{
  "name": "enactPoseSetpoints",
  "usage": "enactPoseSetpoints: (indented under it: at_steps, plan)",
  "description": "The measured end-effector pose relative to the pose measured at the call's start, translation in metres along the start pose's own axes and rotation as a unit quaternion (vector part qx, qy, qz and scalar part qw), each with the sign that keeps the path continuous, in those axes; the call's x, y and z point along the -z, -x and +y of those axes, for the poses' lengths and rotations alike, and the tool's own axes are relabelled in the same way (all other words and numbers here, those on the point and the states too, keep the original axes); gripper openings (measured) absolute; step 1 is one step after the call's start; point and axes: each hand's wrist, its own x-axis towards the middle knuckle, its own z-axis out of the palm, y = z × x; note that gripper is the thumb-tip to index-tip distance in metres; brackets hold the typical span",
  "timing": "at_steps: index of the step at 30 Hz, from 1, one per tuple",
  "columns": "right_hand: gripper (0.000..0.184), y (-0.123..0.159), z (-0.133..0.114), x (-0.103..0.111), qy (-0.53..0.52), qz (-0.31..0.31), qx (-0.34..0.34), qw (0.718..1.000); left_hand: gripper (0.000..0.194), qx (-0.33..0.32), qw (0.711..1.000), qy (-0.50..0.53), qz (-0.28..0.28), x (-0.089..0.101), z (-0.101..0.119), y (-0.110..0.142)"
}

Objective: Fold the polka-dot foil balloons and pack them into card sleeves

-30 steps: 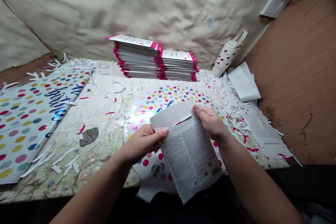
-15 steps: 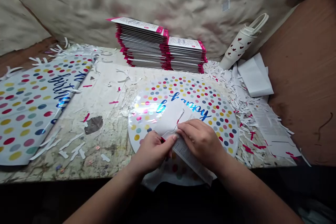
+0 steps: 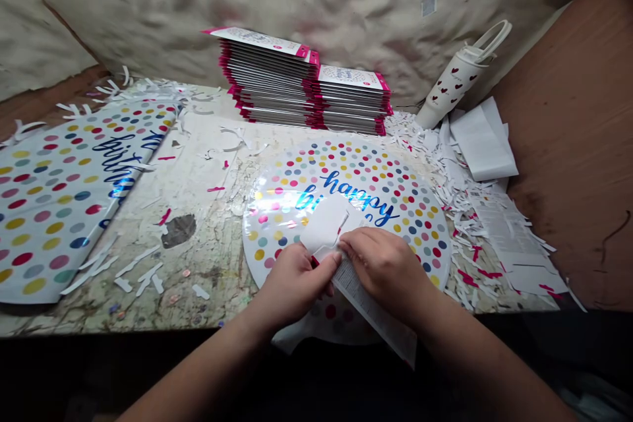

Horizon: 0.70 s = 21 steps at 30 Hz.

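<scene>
Both my hands are closed on a white printed paper card (image 3: 320, 223) with a slit in its upper part. My left hand (image 3: 299, 280) grips its left edge between thumb and fingers, a bit of pink showing by the thumb. My right hand (image 3: 383, 264) pinches the card beside the slit, and the card's lower end hangs past the front of the table. Beneath them lies a round foil balloon (image 3: 277, 175), flat, with coloured dots and blue "happy" lettering. The card and my hands cover part of that lettering.
Folded dotted balloons (image 3: 49, 211) lie at the left. Two piles of pink-edged packets (image 3: 277, 82) stand at the back. A tumbler with hearts (image 3: 452, 89) leans at the back right. Paper strips (image 3: 459, 231) and white sheets (image 3: 482, 138) litter the right side.
The card has shifted slightly right and down with my hands, uncovering more of the blue lettering. Its lower end now hangs further out. Both hands keep their hold.
</scene>
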Motion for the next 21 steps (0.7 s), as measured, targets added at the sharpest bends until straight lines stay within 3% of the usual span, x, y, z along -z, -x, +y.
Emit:
enactPoseSetpoints:
  at_steps: [4,8,12,16,18,21]
  plan:
    - [0.018,0.001,0.004,-0.002,-0.016,0.032,-0.032,0.999,0.04,0.02,1.0,0.008,-0.016,-0.001,0.003,0.0]
    - [0.019,0.004,0.01,0.004,-0.1,-0.005,-0.038,0.994,0.037,0.044,0.997,0.053,-0.02,0.001,0.004,-0.001]
    - [0.019,0.003,-0.004,0.006,0.031,-0.026,0.011,0.999,0.039,0.032,0.999,0.01,-0.022,0.001,0.006,-0.001]
    - [0.02,-0.003,-0.011,0.005,0.161,-0.015,0.053,0.985,0.044,0.012,0.999,-0.018,-0.025,-0.002,0.005,0.001]
    - [0.018,0.001,0.005,0.013,0.187,0.013,0.022,0.982,0.039,0.027,0.999,0.007,-0.03,0.001,0.003,0.001]
    - [0.016,0.022,0.043,0.037,0.248,0.061,-0.138,0.957,0.034,0.033,0.999,0.019,-0.018,0.012,0.001,0.002]
